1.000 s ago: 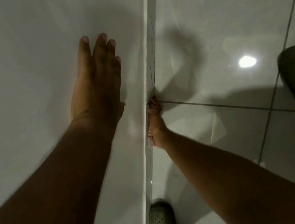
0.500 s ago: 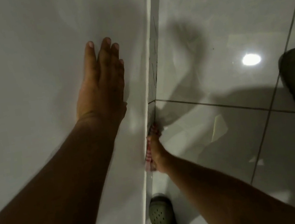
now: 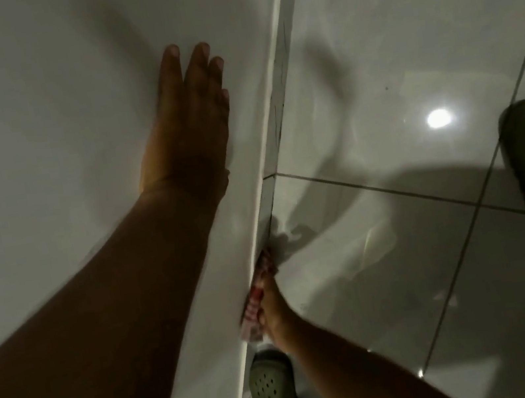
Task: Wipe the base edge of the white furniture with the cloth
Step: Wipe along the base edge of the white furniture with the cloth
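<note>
Our left hand (image 3: 189, 131) lies flat, fingers released, on the white furniture (image 3: 34, 132). Beside it, below the edge, our right hand (image 3: 272, 308) has its fingers clenched on the cloth (image 3: 255, 307); pressed unevenly, it could slip off the base edge.

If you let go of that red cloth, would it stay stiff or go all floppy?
Probably floppy: the cloth looks bunched and creased in the right hand. It likely weighs little, since the fingers alone press it on the white edge.
</note>
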